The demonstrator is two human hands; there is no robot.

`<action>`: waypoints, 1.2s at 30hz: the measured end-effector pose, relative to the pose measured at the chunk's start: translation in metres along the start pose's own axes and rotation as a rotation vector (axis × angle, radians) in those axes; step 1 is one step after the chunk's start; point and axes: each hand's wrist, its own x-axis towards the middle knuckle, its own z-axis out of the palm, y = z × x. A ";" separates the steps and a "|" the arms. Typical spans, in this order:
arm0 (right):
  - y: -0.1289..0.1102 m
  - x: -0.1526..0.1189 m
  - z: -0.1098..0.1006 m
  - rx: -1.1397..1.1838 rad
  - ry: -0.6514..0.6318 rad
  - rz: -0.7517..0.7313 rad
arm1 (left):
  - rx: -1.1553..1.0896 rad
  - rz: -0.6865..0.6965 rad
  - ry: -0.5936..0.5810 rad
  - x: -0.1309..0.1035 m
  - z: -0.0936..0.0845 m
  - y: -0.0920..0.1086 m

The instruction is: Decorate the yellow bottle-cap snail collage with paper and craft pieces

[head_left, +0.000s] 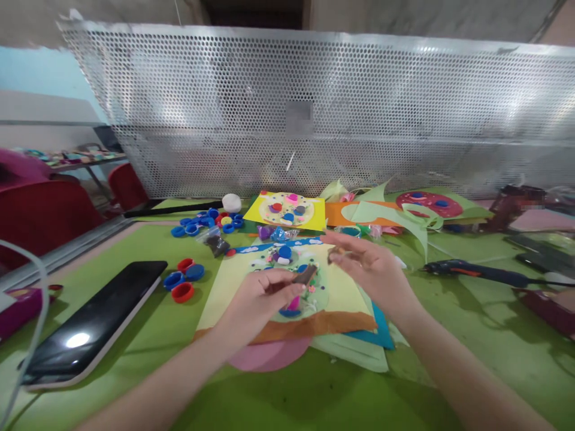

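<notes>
My left hand (265,296) pinches a flat greyish-brown piece (306,275) between thumb and fingers. It hovers over a paper collage (220,299) with bottle caps, beads and small flowers on a pale green round and a torn brown strip along its near edge. Just to the right, my right hand (368,266) has its fingertips closed on a small brown bit (333,256), too small to name. Under the collage lie a pink paper round (269,356), blue paper (381,328) and pale green sheets (354,352).
Left of the collage lie a phone (96,320), several loose bottle caps (182,292) and a small bag of dark material (215,242). A yellow collage (314,215) sits behind. On the right is a dark corded tool (476,270). A perforated metal panel (269,78) rises at the back.
</notes>
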 end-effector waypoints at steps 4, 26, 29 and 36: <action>-0.001 -0.010 0.017 0.060 -0.197 -0.001 | -0.174 0.012 -0.097 0.000 0.003 -0.006; 0.002 -0.009 0.016 0.103 -0.154 0.062 | 0.035 0.091 -0.008 -0.003 0.002 -0.003; 0.002 -0.003 0.007 0.059 -0.075 0.031 | -0.034 0.049 -0.037 -0.003 0.001 -0.003; 0.001 -0.015 0.023 0.060 -0.332 -0.009 | -0.169 0.089 -0.117 -0.001 0.003 -0.009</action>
